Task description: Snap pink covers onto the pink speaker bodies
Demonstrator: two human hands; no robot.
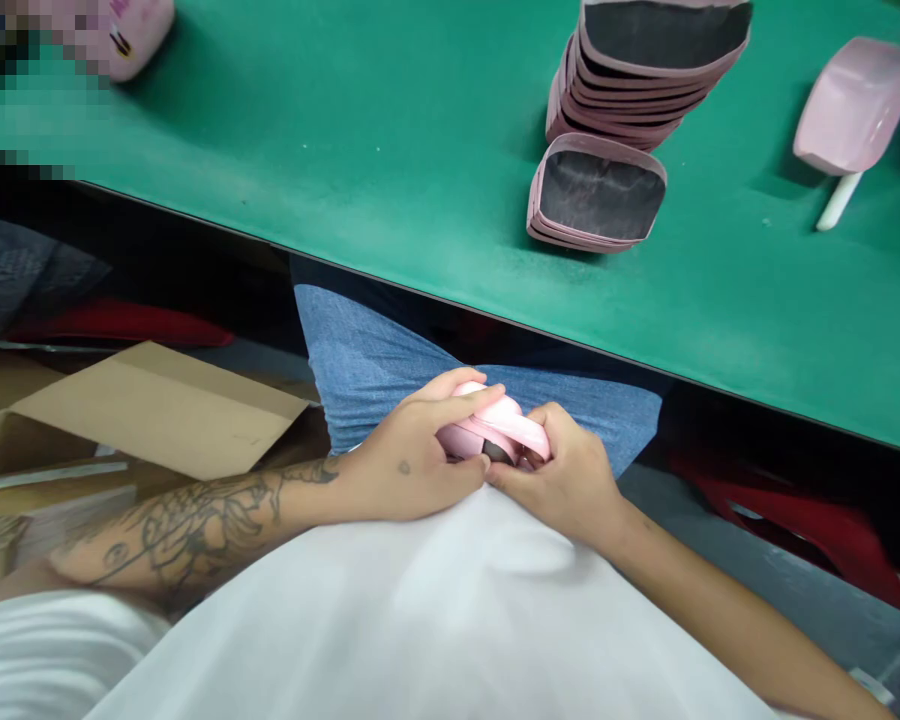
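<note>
Both of my hands rest in my lap, below the table edge, closed around a small pink plastic part point(499, 425) with a dark inner piece. My left hand point(409, 460) wraps it from the left, fingers laid over its top. My right hand point(562, 475) pinches it from the right, thumb and fingers curled on its edge. On the green table point(390, 150) above stand a tall stack of pink shells with dark insides point(645, 70) and a short stack point(596, 192) in front of it.
A pink scoop with a white handle point(851, 110) lies at the table's far right. A pink object point(136, 35) sits at the top left. An open cardboard box point(142, 410) stands to my left on the floor. A red stool point(817, 520) is under the table.
</note>
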